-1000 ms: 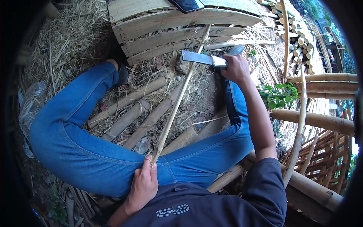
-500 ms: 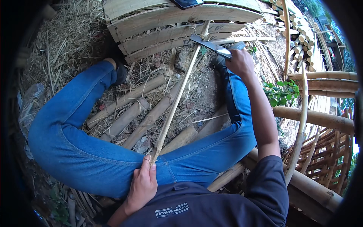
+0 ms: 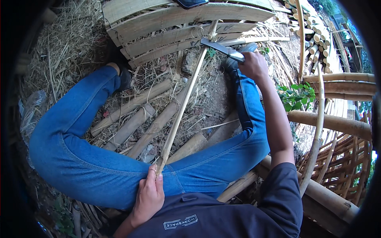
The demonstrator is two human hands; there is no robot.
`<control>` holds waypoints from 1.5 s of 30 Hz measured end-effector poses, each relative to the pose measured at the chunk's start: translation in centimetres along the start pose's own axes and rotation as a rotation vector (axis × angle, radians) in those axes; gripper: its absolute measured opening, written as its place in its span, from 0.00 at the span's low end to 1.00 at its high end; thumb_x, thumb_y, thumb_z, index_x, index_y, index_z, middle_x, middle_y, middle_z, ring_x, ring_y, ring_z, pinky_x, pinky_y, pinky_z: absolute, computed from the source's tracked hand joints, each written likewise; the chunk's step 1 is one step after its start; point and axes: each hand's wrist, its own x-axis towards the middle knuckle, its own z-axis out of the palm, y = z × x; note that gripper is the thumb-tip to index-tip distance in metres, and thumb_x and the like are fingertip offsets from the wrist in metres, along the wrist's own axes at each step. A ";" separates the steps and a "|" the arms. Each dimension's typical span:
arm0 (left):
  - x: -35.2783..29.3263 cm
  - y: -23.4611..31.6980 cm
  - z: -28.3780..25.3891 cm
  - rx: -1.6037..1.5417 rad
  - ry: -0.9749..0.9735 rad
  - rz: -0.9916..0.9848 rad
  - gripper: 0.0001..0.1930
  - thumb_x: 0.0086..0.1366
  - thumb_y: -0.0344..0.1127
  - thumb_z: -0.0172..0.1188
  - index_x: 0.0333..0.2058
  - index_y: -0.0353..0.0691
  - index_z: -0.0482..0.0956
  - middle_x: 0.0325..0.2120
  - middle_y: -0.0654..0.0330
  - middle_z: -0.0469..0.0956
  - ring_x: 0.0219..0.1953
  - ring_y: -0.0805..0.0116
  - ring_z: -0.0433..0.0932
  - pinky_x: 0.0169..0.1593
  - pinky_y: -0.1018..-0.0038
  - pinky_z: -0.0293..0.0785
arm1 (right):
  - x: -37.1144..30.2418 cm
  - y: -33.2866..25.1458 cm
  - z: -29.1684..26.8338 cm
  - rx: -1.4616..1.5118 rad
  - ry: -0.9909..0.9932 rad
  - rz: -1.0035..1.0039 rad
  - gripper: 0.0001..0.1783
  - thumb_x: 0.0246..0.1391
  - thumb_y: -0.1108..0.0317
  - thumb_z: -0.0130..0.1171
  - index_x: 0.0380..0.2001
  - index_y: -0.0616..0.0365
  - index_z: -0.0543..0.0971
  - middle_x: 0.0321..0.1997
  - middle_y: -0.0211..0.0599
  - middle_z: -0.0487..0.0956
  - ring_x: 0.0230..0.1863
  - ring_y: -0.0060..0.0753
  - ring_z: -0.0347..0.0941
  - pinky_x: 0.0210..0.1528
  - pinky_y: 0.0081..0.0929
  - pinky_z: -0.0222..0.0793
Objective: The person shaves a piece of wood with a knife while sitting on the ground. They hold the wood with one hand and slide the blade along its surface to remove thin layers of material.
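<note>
My left hand (image 3: pixel 150 195) is closed around the near end of a long pale bamboo strip (image 3: pixel 181 109), close to my lap. The strip slopes away from me, its far end lying against a slatted wooden crate (image 3: pixel 166 37). My right hand (image 3: pixel 254 64) grips the handle of a machete-like knife (image 3: pixel 222 49) at the far right of my legs. The blade lies across the strip near its far end, beside the crate's lowest slat. Whether the edge has cut into the strip cannot be made out.
Cut bamboo pieces (image 3: pixel 131 123) lie on straw-covered ground between my legs. A dark phone (image 3: pixel 192 3) rests on the crate. To the right are stacked bamboo poles (image 3: pixel 317 43), thick bamboo rails (image 3: pixel 331 123), a leafy plant (image 3: pixel 295 97) and a woven bamboo lattice (image 3: pixel 337 166).
The knife has barely shifted, a few pixels lower and rightward along the strip's far end. My left hand stays on the near end. The view has tilted very slightly.
</note>
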 end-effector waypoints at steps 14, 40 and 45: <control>0.2 0.3 0.0 -0.017 0.007 0.013 0.21 0.71 0.36 0.47 0.58 0.31 0.64 0.35 0.37 0.77 0.36 0.36 0.74 0.44 0.53 0.69 | 0.3 0.6 0.8 -0.043 0.088 -0.044 0.09 0.38 0.64 0.61 0.27 0.50 0.82 0.24 0.45 0.81 0.30 0.49 0.80 0.35 0.43 0.76; 0.3 0.1 -0.2 -0.019 0.000 0.022 0.21 0.70 0.35 0.48 0.58 0.33 0.64 0.33 0.38 0.77 0.35 0.36 0.74 0.42 0.51 0.69 | 0.9 0.3 3.0 -0.014 0.045 0.033 0.14 0.39 0.63 0.59 0.33 0.50 0.83 0.26 0.49 0.81 0.32 0.53 0.79 0.40 0.46 0.76; 0.4 0.3 -0.2 -0.040 -0.007 0.029 0.20 0.70 0.35 0.48 0.57 0.33 0.64 0.33 0.37 0.77 0.34 0.36 0.74 0.41 0.51 0.70 | 1.5 -0.5 2.1 0.060 0.009 0.058 0.13 0.41 0.63 0.58 0.31 0.53 0.83 0.28 0.53 0.81 0.34 0.56 0.79 0.42 0.46 0.75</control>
